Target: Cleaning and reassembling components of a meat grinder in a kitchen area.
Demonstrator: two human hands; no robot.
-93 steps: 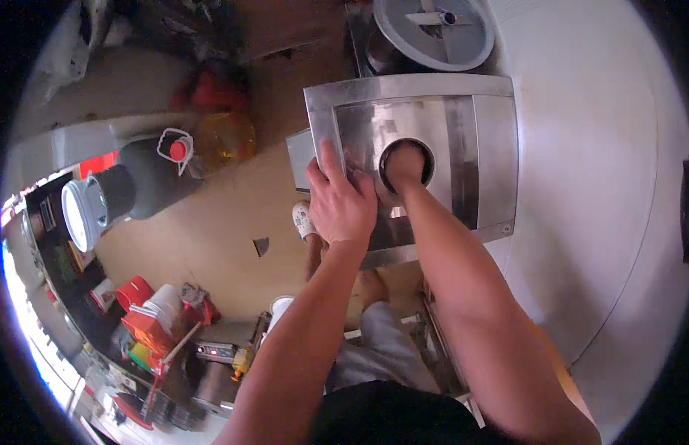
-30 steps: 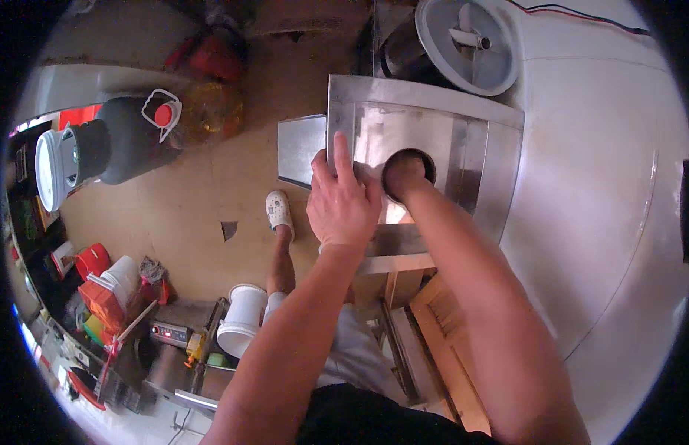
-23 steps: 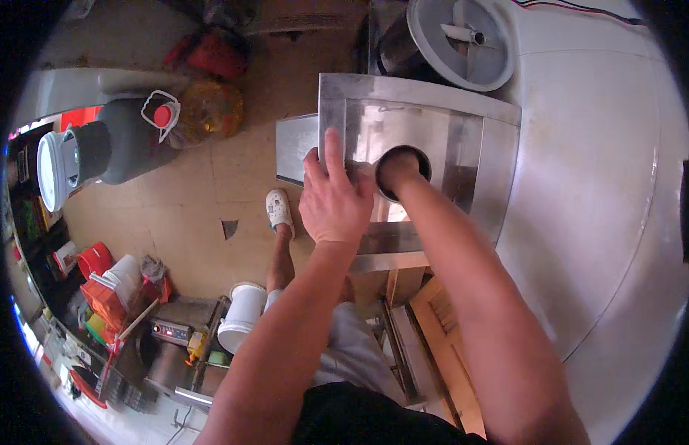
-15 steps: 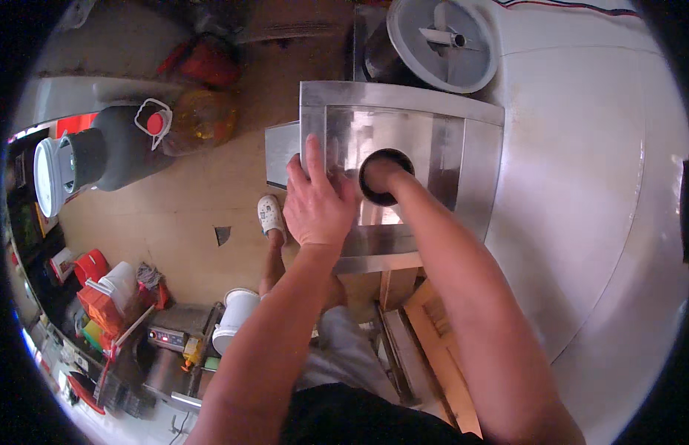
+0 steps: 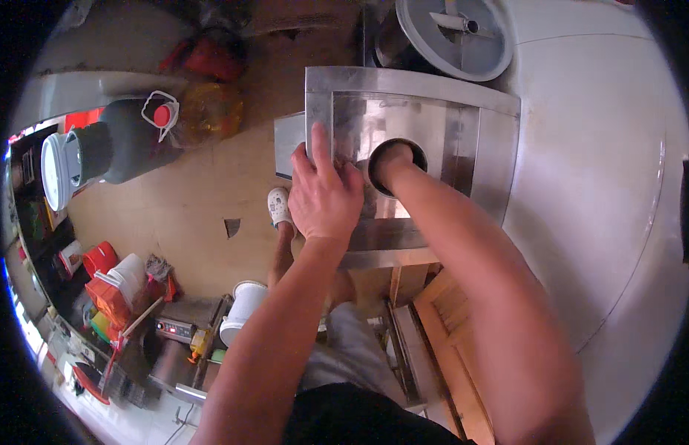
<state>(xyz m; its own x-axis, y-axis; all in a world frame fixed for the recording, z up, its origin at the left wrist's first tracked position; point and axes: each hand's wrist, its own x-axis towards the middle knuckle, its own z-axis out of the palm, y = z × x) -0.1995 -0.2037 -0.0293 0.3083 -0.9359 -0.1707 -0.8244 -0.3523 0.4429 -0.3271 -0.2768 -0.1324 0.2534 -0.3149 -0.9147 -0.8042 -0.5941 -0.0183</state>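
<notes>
A stainless steel unit (image 5: 415,239) with a recessed shiny top stands in front of me. In its top is a round opening with a dark rim (image 5: 418,154). My right hand (image 5: 394,157) reaches down into this opening up to about the wrist. Its fingers are hidden inside, so what they hold, if anything, does not show. On the left edge of the metal top lies my left hand (image 5: 326,189), with its fingers apart and nothing in them.
Beyond the unit sits a round drum with a clear lid (image 5: 459,37). White tiled wall (image 5: 582,170) borders the right. Farther left are a big jug with a red cap (image 5: 162,115) and a grey-green container (image 5: 129,148). A white bucket (image 5: 248,300) stands near my leg, beside a wooden cabinet door (image 5: 448,341).
The whole view has shifted a little, so the unit appears farther right and up. Inside the opening, my right hand has moved slightly toward the far side. My left hand stays on the edge.
</notes>
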